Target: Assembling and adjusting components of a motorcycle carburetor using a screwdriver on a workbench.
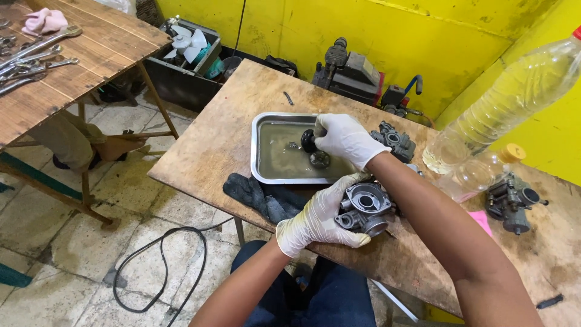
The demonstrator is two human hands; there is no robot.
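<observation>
Right now my left hand [316, 219] is wrapped around the grey carburetor body [365, 209], fingers curled under it and thumb along its near side, holding it just above the near edge of the wooden table [212, 145] with its open round bore facing up. My right hand [345, 139] reaches across and past it, toward the far side, and its fingertips are pressed together on a small black round part [309, 140] at the right end of the shallow metal tray [260, 163], over the cloudy liquid there. So the black part lies straight beyond the carburetor body, away from me, and my right hand is the nearer one to it; the left hand sits well back at the table's near edge. A second dark round piece [319, 159] rests in the tray just below my right hand. Dark gloves [257, 195] lie on the table between the tray's near rim and the edge, just left of my left hand.
</observation>
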